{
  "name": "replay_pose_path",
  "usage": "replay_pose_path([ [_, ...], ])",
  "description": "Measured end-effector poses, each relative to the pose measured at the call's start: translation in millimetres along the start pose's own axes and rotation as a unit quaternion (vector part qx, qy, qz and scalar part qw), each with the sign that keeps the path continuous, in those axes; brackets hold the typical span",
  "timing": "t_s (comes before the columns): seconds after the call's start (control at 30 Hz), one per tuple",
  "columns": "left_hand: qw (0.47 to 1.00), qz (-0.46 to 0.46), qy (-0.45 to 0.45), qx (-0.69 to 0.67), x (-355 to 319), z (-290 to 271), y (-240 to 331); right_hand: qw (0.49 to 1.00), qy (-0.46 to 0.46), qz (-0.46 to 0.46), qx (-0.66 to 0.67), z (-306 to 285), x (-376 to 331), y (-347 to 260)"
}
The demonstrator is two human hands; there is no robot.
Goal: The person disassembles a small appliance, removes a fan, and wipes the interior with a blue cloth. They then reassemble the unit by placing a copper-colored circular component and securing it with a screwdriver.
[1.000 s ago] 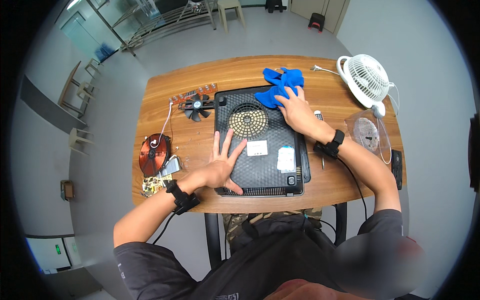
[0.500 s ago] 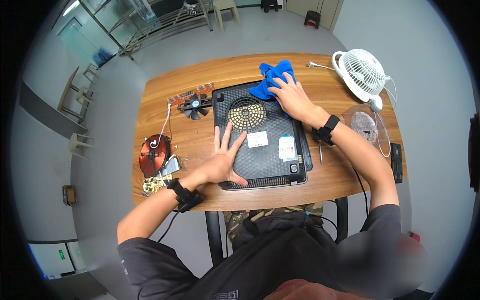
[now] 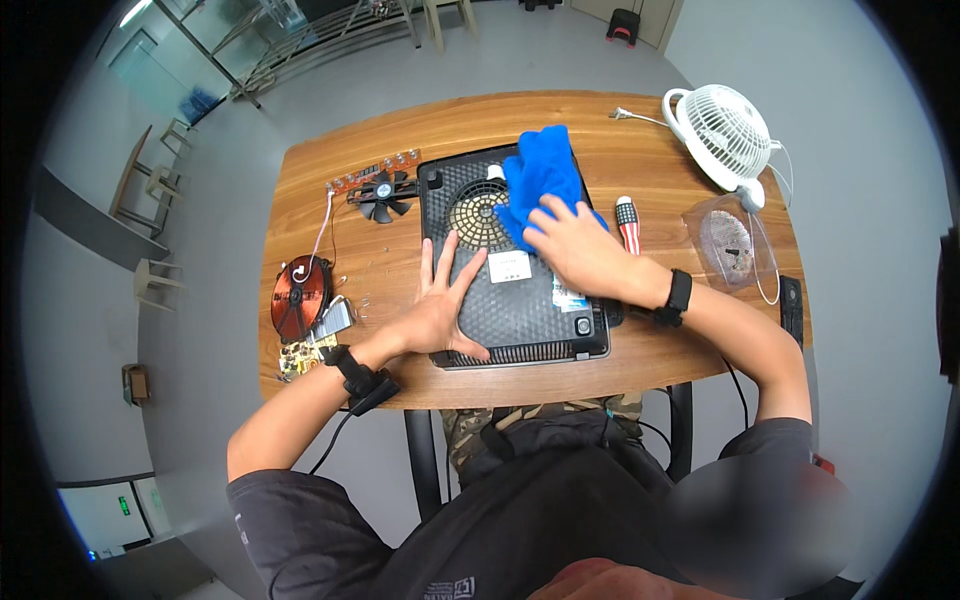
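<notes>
The left hand [image 3: 440, 305] lies flat on the black vented housing [image 3: 515, 290], fingers spread wide and pointing to the far side, palm on the near left part of the panel — gripping nothing, only pressing. The right hand [image 3: 575, 245] rests palm down, fingers loosely extended toward the left, fingertips on the near edge of the blue cloth [image 3: 540, 180]; it pins the cloth to the housing rather than clutching it. The housing sits at the middle of the wooden table [image 3: 650, 360], its long axis running near to far, with the round grille at the far end and the ribbed edge close to the table's near edge. The cloth drapes over the housing's far right corner. Just right of the housing lies a red-and-black screwdriver [image 3: 627, 222], pointing near to far. A white desk fan [image 3: 725, 135] stands at the far right corner, a clear plastic bag [image 3: 735, 245] near it. Left of the housing are a small black fan [image 3: 385, 192], a copper coil [image 3: 298, 297] and a circuit board [image 3: 300, 355] — bare wood shows along the far edge.
</notes>
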State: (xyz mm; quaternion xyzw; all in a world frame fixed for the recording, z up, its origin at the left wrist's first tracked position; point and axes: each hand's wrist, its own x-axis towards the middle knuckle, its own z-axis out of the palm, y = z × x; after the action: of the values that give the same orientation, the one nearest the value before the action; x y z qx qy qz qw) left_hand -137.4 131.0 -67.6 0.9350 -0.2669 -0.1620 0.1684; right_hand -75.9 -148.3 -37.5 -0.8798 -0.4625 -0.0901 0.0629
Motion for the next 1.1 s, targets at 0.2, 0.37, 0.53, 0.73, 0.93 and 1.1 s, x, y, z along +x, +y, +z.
replay_pose_path([
  [0.2, 0.999, -0.015, -0.034, 0.039, -0.2, 2.9, -6.8, 0.988, -0.061, -0.114, 0.085, -5.1, -13.7, -57.4],
  [0.37, 0.996, 0.071, -0.012, 0.048, 0.4, -5.6, -2.1, 0.978, -0.085, -0.166, 0.092, -5.4, -18.9, -56.8],
  [0.53, 0.996, 0.009, -0.070, 0.062, 3.9, -5.3, -3.5, 0.988, -0.044, -0.118, 0.084, -2.1, -2.9, -9.0],
  [0.73, 0.998, -0.008, -0.050, 0.048, 1.9, -4.6, 0.0, 0.995, -0.025, -0.071, 0.058, 10.3, 27.4, 21.2],
  [0.93, 0.998, 0.017, -0.033, 0.053, 1.4, 2.6, -6.8, 0.993, -0.039, -0.101, 0.053, 16.0, 23.1, -19.7],
  [1.1, 0.987, 0.077, -0.124, -0.062, 3.8, -3.2, -12.3, 0.973, -0.098, -0.176, 0.117, 4.1, 4.5, -73.4],
])
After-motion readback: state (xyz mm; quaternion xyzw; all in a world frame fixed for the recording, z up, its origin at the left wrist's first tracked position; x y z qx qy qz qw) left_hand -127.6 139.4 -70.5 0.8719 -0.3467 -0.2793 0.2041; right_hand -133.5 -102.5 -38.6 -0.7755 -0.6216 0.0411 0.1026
